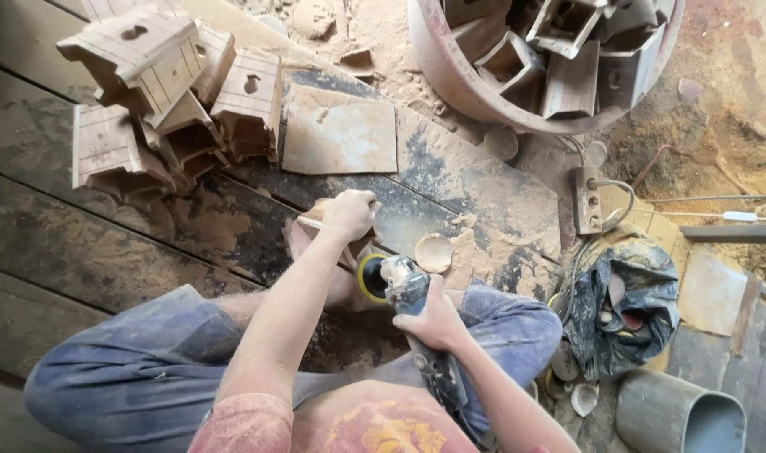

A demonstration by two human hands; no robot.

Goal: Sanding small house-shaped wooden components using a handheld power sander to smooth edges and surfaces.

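**A:** What have I got in each grip?

**B:** My right hand (437, 319) is wrapped tight round the body of the angle grinder (408, 289), fingers closed on it. The yellow sanding disc (369, 277) at its head faces left, toward the workpiece.

**A:** And the left?

**B:** My left hand (349, 214) is curled round the top of a small wooden piece (316, 225), pinching it. The piece sits on the dark plank floor (56, 235) just in front of my knees, with the disc right beside its lower edge. I cannot tell whether disc and wood are touching; my forearm covers the gap.

**A:** What worries you?

**B:** The left fingers are near the disc. I judge that if the wood twists in my grip, the disc could ride up onto them. Sawdust (500, 243) lies thick all round, so the piece could also skid on the boards.

**A:** Anything further out?

**B:** A pile of small wooden houses (165, 92) lies at the upper left, a flat dusty board (339, 134) beside it, and a large round tub (450, 67) full of more wooden parts sits above. Cables and a power strip (586, 200) lie to my right, close to a dark crumpled bag (622, 306). The grinder's lead could snag there if I swing wide.
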